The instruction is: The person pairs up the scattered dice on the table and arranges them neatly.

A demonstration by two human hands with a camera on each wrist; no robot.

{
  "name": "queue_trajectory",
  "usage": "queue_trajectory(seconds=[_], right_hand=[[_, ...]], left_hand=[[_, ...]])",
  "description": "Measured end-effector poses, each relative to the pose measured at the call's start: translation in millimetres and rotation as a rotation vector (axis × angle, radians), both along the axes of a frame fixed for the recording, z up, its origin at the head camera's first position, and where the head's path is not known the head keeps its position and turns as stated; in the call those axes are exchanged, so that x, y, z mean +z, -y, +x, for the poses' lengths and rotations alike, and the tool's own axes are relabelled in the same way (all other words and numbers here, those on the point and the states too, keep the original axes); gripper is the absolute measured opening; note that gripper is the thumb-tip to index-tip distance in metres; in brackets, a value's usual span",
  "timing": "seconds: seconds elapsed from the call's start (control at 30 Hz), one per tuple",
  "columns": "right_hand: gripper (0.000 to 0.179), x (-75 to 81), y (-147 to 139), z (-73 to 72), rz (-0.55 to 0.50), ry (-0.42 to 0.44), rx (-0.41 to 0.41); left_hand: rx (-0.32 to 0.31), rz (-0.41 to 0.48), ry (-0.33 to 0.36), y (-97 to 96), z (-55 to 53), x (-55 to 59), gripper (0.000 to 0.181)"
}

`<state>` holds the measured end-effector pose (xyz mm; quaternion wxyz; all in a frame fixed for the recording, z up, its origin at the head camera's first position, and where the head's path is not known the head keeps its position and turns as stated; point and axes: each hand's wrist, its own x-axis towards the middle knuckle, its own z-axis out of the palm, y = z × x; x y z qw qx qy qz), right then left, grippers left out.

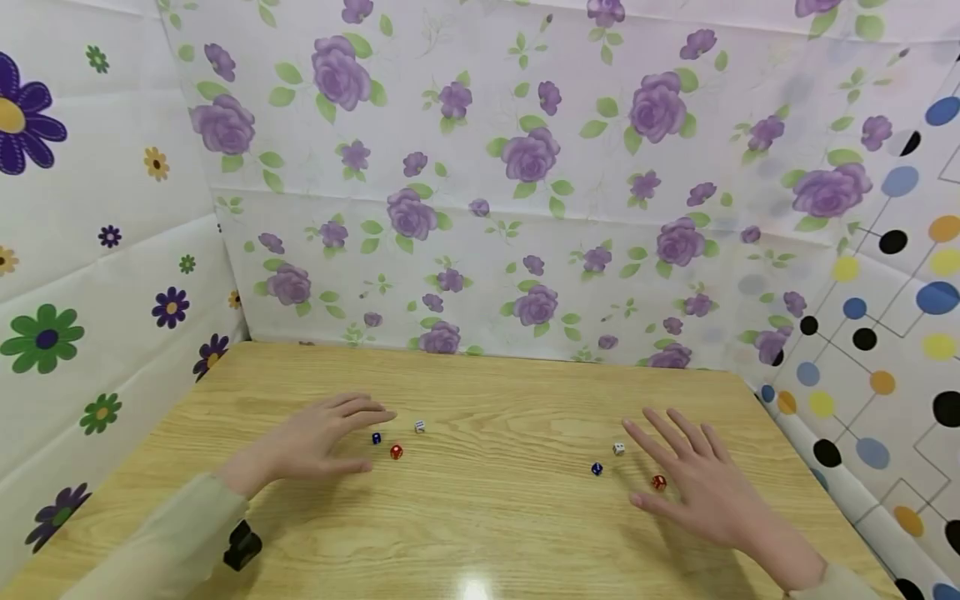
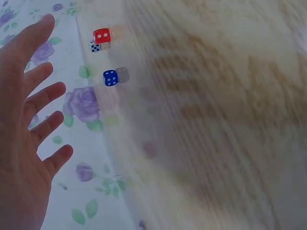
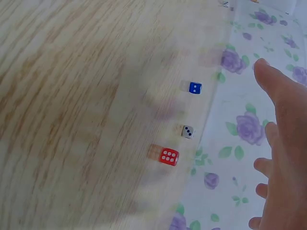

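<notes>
My left hand (image 1: pixel 318 437) hovers with spread fingers over the left part of the table, holding nothing. Just past its fingertips lie a blue die (image 1: pixel 377 438), a red die (image 1: pixel 396 452) and a white die (image 1: pixel 419 427). On the right side, my right hand (image 1: pixel 705 487) is likewise raised with fingers apart and nothing in it. Close by it are another blue die (image 1: pixel 597 468), a second white die (image 1: pixel 618 448) and a second red die (image 1: pixel 658 482), the red one nearest the palm. Both wrist views show the dice apart from the hands.
A wood-grain table (image 1: pixel 480 500) carries everything. Behind it hangs a cloth with purple roses (image 1: pixel 531 156); patterned cloths also line the left (image 1: pixel 135 275) and right (image 1: pixel 877 333) sides. A small black object (image 1: pixel 242 546) shows beneath the left sleeve.
</notes>
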<state>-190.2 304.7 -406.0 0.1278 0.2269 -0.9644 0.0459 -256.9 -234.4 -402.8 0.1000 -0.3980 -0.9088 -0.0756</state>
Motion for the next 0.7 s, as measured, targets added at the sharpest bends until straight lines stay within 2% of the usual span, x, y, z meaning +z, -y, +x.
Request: queue_trajectory(seconds=[0.17,0.37,0.6,0.7], right_hand=[[0.081,-2.0,-1,-2.8,-0.003,-0.003,0.007],[0.081,-3.0,-2,-5.1,-0.013,0.014,0.014],[0.08,-5.5,-2,-6.5,-0.019,0.02,0.023],[0.079,-5.9,-2,-6.8,-0.019,0.021,0.023]], left_hand=[[-0.029,0.055,0.026,-3.8,-5.4,-7.7,0.058],[-0.045,0.118,0.105,-10.8,-10.6,-16.5,0.052],[-0.11,0.174,0.169,-19.5,-16.7,-24.3,0.043],[-0.109,0.192,0.219,-22.8,-17.5,-25.7,0.04]])
